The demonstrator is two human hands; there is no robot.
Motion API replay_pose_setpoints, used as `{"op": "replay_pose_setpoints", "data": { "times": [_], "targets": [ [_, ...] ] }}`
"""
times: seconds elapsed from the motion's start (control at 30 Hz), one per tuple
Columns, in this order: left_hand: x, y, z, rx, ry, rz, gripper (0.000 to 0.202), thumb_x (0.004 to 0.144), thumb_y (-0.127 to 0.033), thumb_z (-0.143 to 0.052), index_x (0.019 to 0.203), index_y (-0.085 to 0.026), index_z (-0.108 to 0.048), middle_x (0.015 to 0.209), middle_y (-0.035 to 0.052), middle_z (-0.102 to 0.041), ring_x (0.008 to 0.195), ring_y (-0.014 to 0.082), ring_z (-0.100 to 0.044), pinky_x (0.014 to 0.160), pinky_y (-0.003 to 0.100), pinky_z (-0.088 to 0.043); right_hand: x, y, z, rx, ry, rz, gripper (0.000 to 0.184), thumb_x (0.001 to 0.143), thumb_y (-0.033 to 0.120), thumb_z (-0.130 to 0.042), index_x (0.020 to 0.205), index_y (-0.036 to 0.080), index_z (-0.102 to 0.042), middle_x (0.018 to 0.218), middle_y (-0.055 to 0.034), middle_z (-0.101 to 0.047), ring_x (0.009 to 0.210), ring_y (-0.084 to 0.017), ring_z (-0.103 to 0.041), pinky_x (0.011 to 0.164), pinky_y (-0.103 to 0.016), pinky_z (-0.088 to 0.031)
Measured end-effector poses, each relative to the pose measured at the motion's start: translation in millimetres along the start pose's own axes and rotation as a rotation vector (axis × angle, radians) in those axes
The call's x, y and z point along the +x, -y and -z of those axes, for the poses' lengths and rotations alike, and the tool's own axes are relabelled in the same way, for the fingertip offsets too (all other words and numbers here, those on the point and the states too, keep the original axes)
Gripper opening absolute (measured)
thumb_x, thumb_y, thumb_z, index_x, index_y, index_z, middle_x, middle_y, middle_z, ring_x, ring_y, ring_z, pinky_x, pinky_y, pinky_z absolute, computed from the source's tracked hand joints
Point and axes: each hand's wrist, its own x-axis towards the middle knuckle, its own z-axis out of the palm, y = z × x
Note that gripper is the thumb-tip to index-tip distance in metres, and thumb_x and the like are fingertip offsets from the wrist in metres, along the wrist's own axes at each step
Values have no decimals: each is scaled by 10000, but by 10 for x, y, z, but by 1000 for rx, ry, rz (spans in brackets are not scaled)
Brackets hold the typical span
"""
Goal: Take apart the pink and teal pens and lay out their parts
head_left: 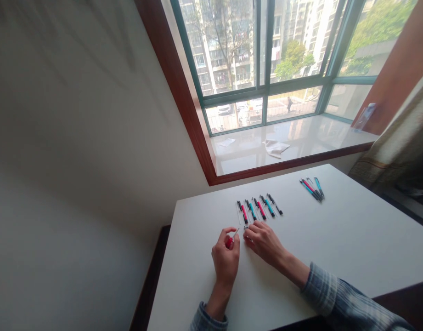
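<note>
A row of pens (pixel 259 208) lies on the white table (pixel 352 239): five of them side by side, red and teal barrels alternating, with a darker one at the right end. Their clips and tips are too small to make out. Just below the left end of that row, the left hand (pixel 226 257) is closed around a red pen part (pixel 231 239). A thin pale tip pokes up from between thumb and forefinger, and the rest of the part is buried in the grip. Just below the middle of the row, the right hand (pixel 264 241) rests on the table with its fingers curled narrow. Its fingertips meet a small dark piece (pixel 246 228), which is mostly covered, so whether it is pinched or merely touched cannot be told. Both forearms run off the bottom edge in striped sleeves (pixel 335 294). Well to the right of the row and a little farther back lies a loose bunch of pens (pixel 313 188), overlapping so their count is unclear. Beyond the row, on the windowsill (pixel 318 138), sit a crumpled white cloth (pixel 275 148) and a slip of paper (pixel 227 142). Far to the right of the row, a curtain (pixel 400 138) is cut off by the frame.
</note>
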Motion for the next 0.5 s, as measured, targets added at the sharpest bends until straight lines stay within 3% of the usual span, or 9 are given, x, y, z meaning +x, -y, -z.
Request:
{"op": "replay_pose_setpoints", "data": {
  "times": [0.1,0.27,0.4,0.5],
  "targets": [
    [-10,1,6,107,-11,-28,233,889,-382,-621,981,-204,-738,533,-83,-378,483,114,-398,526,198,-336,-9,-1,5,14,-2,-14,140,901,104,-701,816,205,-655,820,-25,-678,829,-206,-578,749,-322,-452],
    [-7,14,30,256,1,-34,200,893,-301,-617,1011,-240,-768,573,-49,-580,528,127,-563,595,203,-400,-54,-30,55,87,-39,-35,128,937,114,-664,856,212,-670,829,-24,-684,837,-202,-586,772,-315,-460],
    [2,-1,40,380,99,1,195,885,-235,-651,1010,-292,-790,646,-24,-707,651,155,-683,675,218,-430,-135,-187,124,197,-65,-127,119,944,117,-649,884,213,-684,859,-31,-700,852,-203,-606,796,-309,-488],
    [10,-26,39,487,191,32,183,900,-278,-666,1017,-312,-803,722,8,-768,730,192,-723,704,246,-439,-207,-336,146,246,-44,-171,122,936,124,-647,896,221,-709,882,-36,-710,870,-212,-623,802,-317,-510]
  ]
}}
